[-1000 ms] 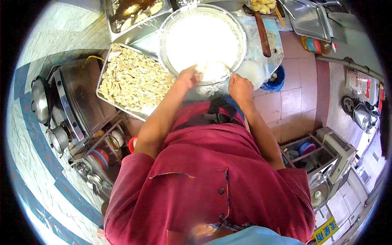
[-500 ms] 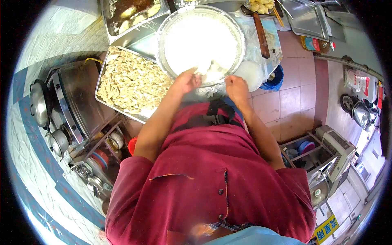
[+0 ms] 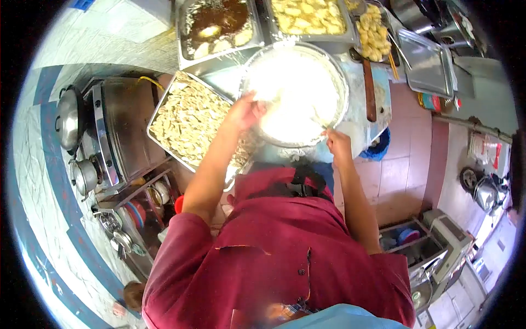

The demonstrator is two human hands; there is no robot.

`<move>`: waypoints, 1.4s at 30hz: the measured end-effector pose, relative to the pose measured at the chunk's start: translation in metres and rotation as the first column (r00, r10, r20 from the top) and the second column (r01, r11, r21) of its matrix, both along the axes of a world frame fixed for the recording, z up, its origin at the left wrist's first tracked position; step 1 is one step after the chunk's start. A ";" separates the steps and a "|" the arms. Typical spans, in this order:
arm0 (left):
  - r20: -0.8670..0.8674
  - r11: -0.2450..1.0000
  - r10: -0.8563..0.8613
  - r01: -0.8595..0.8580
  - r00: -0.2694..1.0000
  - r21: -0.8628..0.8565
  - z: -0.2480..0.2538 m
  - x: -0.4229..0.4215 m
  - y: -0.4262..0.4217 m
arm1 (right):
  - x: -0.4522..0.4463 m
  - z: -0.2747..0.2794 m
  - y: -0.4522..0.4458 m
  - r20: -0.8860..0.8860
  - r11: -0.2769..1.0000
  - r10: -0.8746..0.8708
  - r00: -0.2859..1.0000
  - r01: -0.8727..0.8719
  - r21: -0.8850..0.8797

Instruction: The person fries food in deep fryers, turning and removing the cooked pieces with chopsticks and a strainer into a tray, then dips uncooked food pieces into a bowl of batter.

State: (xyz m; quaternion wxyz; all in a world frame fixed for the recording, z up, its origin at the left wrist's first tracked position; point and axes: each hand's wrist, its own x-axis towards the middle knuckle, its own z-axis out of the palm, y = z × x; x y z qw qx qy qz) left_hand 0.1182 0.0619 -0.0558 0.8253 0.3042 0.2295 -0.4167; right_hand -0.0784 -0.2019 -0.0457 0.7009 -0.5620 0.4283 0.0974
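A wide round basin [image 3: 346, 98] stands in front of me, its white contents [image 3: 296, 82] washed out by glare. At its left rim is my left hand [image 3: 245, 113], thumb and fingers loosely bent and apart. Glare hides part of the fingertips. At the lower right rim my right hand [image 3: 338, 147] is closed round the end of a thin utensil [image 3: 316, 116] that reaches into the basin; its kind is unclear. Left of the basin, beneath my left forearm, lies a metal tray [image 3: 160, 141] spread with pale, flat food pieces [image 3: 189, 112].
Behind the basin are a pan of dark oil [image 3: 216, 19] with floating pieces and a second pan of yellow fried pieces [image 3: 307, 16]. More fried pieces [image 3: 372, 33] are piled to the right, near a wooden handle [image 3: 370, 90]. A metal tray [image 3: 427, 63] stands beyond.
The view has shifted, showing more of the pans at the back. My right hand has moved away from my left toward the basin's right rim. My left hand's fingers have loosened.
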 end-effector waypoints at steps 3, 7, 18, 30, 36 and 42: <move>0.234 0.977 0.036 -0.083 0.972 0.196 0.024 0.085 0.022 | -0.012 -0.005 0.008 -0.038 0.996 0.055 0.998 -0.057 -0.062; 0.511 0.604 -0.414 -0.192 0.754 0.773 0.033 0.194 0.033 | -0.020 -0.011 0.013 -0.035 0.987 0.113 0.993 -0.116 -0.111; 0.556 0.294 -0.670 -0.513 0.491 0.807 0.025 0.213 0.065 | -0.027 -0.007 -0.003 0.020 0.977 0.069 0.997 -0.064 -0.205; 0.217 -0.316 -0.415 -0.364 0.884 0.876 -0.021 -0.040 0.335 | -0.005 -0.012 0.024 -0.038 0.949 0.234 0.972 -0.236 -0.210; 0.064 -0.283 -0.439 -0.205 0.896 0.937 -0.020 -0.042 0.302 | 0.001 -0.004 0.035 -0.017 0.917 0.311 0.950 -0.305 -0.259; -0.013 -0.327 -0.404 -0.131 0.915 0.936 -0.040 -0.032 0.296 | -0.009 -0.003 0.033 -0.012 0.921 0.285 0.959 -0.277 -0.274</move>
